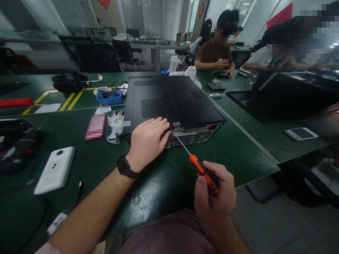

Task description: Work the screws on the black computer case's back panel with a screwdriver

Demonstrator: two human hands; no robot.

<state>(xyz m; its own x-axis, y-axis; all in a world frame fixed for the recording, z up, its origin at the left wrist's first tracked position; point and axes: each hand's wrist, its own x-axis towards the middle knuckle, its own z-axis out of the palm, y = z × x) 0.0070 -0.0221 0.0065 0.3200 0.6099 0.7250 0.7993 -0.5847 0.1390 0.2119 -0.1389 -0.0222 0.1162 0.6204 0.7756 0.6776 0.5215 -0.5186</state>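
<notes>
A black computer case [159, 91] lies flat on the green table, its rear panel with ports and a round fan grille [202, 135] facing me. My left hand [149, 135], with a dark watch on the wrist, is over the top rear edge of the case. Its fingers lie along the top and the thumb bends down against the rear panel. In my right hand [215, 192] is an orange and black screwdriver [202, 169], gripped by the handle. The long thin shaft points up and left to the rear edge, beside my left thumb. The exact contact of the tip is hidden.
Left of the case are a crumpled glove [116, 127], a pink packet [95, 126] and a blue bin [109, 97]. A white power bank [55, 170] lies nearer me. To the right are a phone [302, 134] and a black laptop [288, 95]. Co-workers sit across the table.
</notes>
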